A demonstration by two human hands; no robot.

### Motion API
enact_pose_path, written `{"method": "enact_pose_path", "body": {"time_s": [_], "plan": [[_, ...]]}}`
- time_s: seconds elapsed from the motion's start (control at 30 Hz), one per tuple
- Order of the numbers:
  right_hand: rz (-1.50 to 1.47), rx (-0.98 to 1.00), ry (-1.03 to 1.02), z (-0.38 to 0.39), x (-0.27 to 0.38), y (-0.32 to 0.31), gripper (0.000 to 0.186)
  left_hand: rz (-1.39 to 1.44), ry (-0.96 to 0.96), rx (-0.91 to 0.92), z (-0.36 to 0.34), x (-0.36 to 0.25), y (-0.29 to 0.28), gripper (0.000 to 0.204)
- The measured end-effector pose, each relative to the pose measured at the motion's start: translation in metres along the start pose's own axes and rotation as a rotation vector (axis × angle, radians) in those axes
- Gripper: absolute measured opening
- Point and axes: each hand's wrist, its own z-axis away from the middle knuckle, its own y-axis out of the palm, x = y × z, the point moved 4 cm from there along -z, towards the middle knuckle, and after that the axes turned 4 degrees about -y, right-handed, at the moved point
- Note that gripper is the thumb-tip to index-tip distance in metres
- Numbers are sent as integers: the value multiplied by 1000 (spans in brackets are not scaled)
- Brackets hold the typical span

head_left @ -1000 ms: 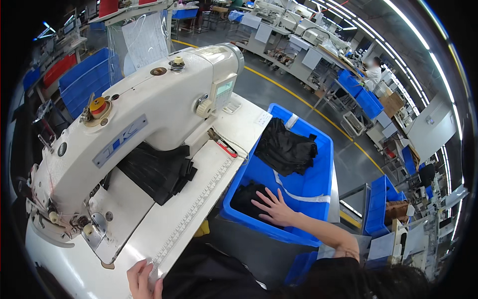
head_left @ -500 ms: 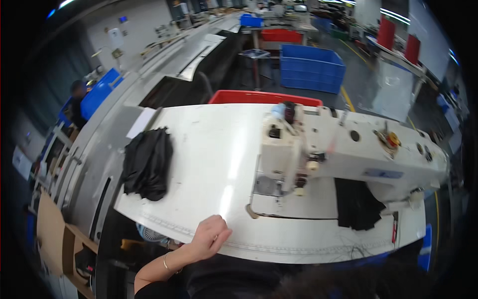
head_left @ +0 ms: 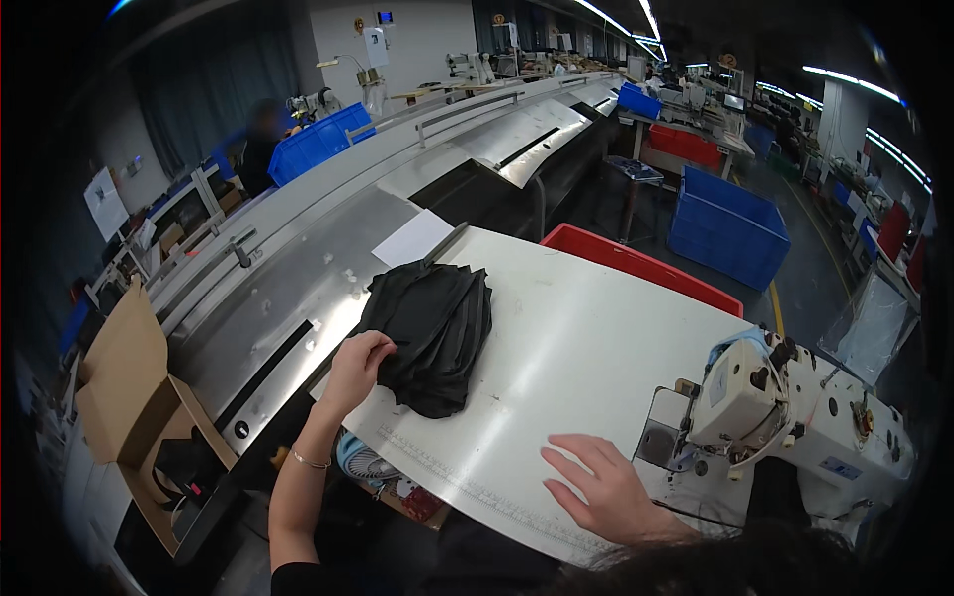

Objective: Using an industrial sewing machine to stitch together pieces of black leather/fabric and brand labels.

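A stack of black fabric pieces [head_left: 429, 333] lies on the left part of the white sewing table [head_left: 556, 343]. My left hand [head_left: 360, 368], a bracelet on its wrist, is closed in a pinch at the stack's left edge; how much cloth it has between the fingertips is hard to see. Over the table's front part, my right hand [head_left: 606, 489] is open, fingers spread toward the left and holding nothing. To its right stands a white sewing machine [head_left: 795, 417], with dark fabric [head_left: 777, 489] beneath its arm.
White paper [head_left: 412, 236] lies beyond the stack, by a long metal worktop [head_left: 298, 283]. An open cardboard box [head_left: 129, 382] stands at the left. Behind the table are a red bin [head_left: 646, 268] and a blue crate [head_left: 727, 226]. A small fan [head_left: 366, 462] sits below the front edge.
The view has swung left. My left hand has moved from the table's front edge to the fabric stack. My right hand has come into view, open over the table.
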Motion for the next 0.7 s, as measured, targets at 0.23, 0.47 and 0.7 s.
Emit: {"method": "enact_pose_path", "body": {"time_s": [0.23,0.47,0.7], "plan": [[-23,-196,-242,-153,-7,108,41,-143,270,-48,7,4,-11,25],[-250,-237,392,-210,-49,188,32,-130,391,-458,-3,-5,14,64],[-1441,-651,925,-213,-112,140,10,-164,75,2,-17,4,44,71]]}}
